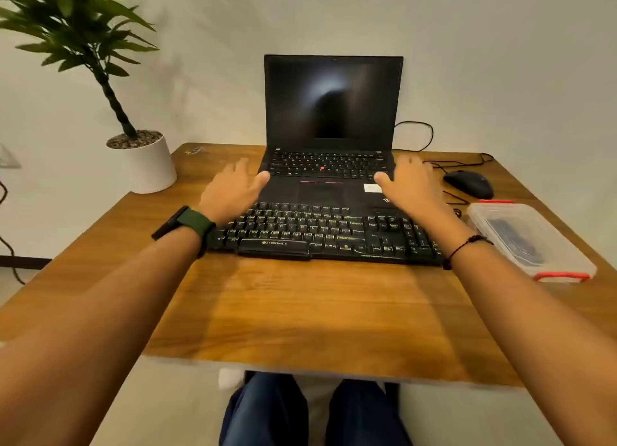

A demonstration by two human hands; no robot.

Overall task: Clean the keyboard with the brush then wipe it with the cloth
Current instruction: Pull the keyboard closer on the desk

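The black keyboard [320, 237] lies across the middle of the wooden table [300, 319], its far edge against the front of an open black laptop [329, 175]. My left hand [233, 188] is at the laptop's left side, fingers spread, thumb touching the base's corner. My right hand [409, 182] mirrors it at the right side, thumb on the palm rest. Both hands hold nothing, and their fingers are blurred. No brush or cloth shows in the open. A clear plastic box [531, 242] with red clips holds something dark that I cannot make out.
A black mouse [469, 183] with its cable lies at the back right, just beyond the box. A potted plant [147, 162] stands at the table's back left corner. A wall is right behind the laptop. My knees [314, 412] show below the table's near edge.
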